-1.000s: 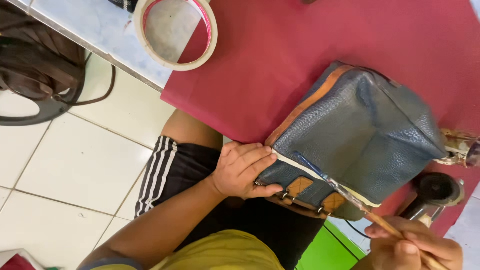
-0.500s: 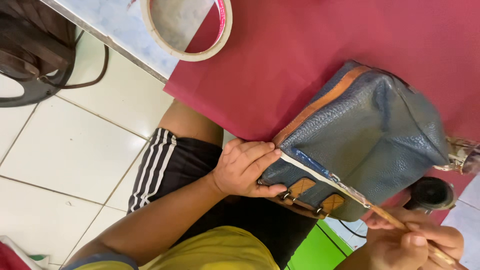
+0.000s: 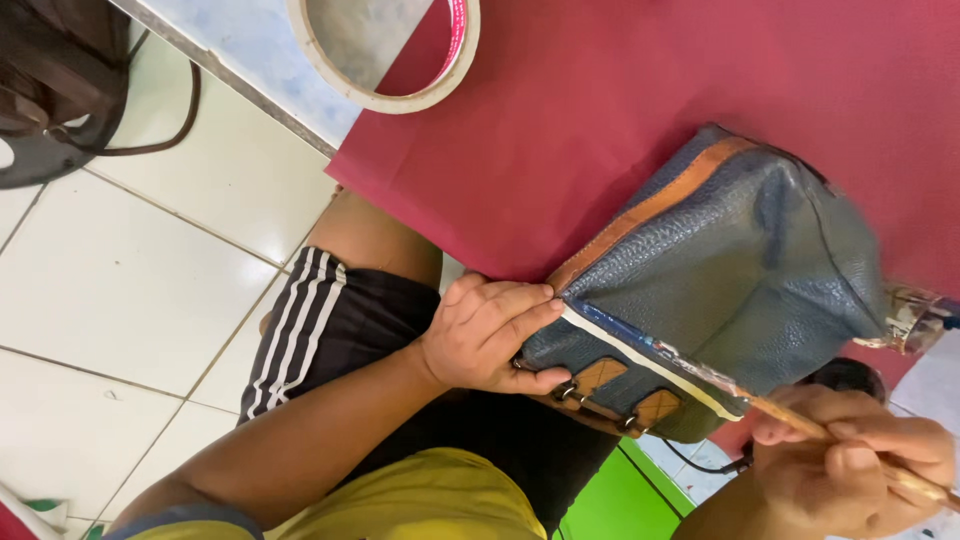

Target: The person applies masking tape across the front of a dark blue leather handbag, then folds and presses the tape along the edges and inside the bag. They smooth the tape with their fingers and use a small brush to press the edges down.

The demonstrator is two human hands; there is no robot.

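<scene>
Left hand [image 3: 485, 335] clamped bag [image 3: 740, 270] edge; right hand [image 3: 850, 465] pinched brush [image 3: 800, 412]. A slip could've smeared paint on the leather.

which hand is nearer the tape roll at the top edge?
Left. The left hand grips the grey bag's near corner, below the tape roll. The right hand holds a brush at the bag's far end, much farther away.
</scene>
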